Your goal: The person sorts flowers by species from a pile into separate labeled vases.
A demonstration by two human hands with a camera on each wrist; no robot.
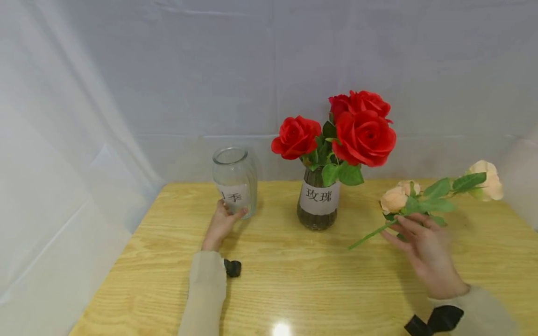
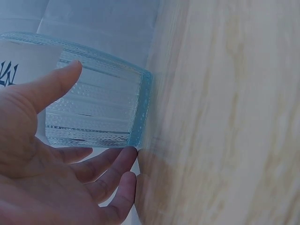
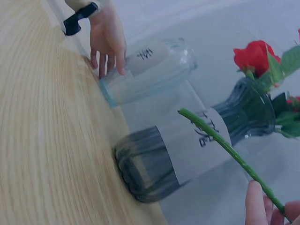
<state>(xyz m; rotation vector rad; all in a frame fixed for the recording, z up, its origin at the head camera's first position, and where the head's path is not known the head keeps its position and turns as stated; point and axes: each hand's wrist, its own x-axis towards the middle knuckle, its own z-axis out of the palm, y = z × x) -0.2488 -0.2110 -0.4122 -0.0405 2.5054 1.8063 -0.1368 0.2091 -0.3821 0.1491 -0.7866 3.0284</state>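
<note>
On the left stands a clear glass vase (image 1: 231,175) with a white paper label. My left hand (image 1: 222,221) holds it loosely low down, thumb across the front and fingers round the left side. In the left wrist view the fingers (image 2: 110,166) lie along the vase's lower wall, near its base. On the right, my right hand (image 1: 428,252) pinches the green stem of a peach rose spray (image 1: 395,199) with leaves and several blooms. The bare stem end (image 3: 206,129) points left, and in the right wrist view it overlaps the vase of red roses.
A darker glass vase (image 1: 317,221) with a white label stands mid-table, holding several red roses (image 1: 365,135). Behind the wooden table (image 1: 269,280) hangs a pale sheet (image 1: 189,84). Black camera mounts (image 1: 445,318) sit at both wrists.
</note>
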